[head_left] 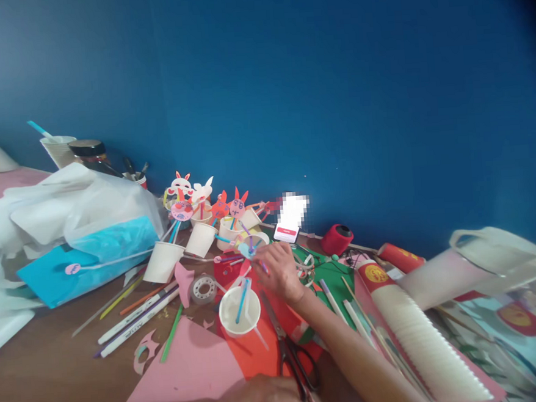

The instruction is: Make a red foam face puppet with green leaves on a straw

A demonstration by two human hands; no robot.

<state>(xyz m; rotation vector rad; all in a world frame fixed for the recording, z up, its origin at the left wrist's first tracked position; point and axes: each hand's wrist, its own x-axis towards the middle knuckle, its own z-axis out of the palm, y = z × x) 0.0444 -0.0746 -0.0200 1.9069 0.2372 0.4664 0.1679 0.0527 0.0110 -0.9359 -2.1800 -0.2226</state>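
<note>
My right hand (277, 272) reaches over the middle of the table, its fingers bent together beside small purple and light blue pieces. What is pinched there is too blurred to name. Just below it stands a white paper cup (239, 311) with a blue straw inside. At the bottom edge, my left hand (263, 398) lies close to the handles of dark scissors (294, 361); its fingertips are blurred and partly cut off. Behind my right hand are several paper cups (163, 261) with paper animal faces (238, 206) on straws. A tape roll (204, 289) lies left of the upright cup.
Pink paper (192, 362), markers (139, 323) and paper scraps cover the front left. White plastic bags (61, 206) and a blue sheet (53, 283) lie farther left. On the right are a stack of cups (428, 333), a white pitcher (460, 267) and red thread (337, 239). A lit phone (290, 218) leans near the wall.
</note>
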